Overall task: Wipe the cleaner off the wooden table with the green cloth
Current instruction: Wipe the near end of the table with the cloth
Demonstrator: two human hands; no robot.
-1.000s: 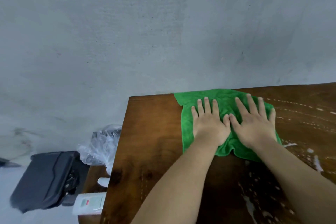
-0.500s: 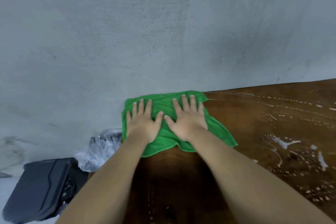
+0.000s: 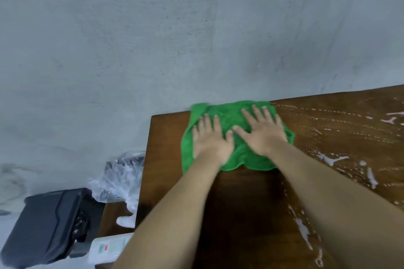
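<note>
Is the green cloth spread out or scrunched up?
Spread out: the green cloth lies flat under the left hand and right hand.

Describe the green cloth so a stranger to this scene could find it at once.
Start at the wooden table streaked with white cleaner. Near its far left corner lies the green cloth, under the left hand and right hand. Nothing else there is bright green.

The grey wall (image 3: 196, 39) rises right behind the worktop's (image 3: 166, 148) far edge — no way past there. The green cloth (image 3: 231, 116), under the left hand (image 3: 211, 137) and right hand (image 3: 262, 131), sits at that edge. Open wood lies left of it up to the corner; rightward, only cleaner (image 3: 332, 159) streaks. Below the left edge — a plastic bag (image 3: 119, 179) and black case (image 3: 46, 225).
</note>
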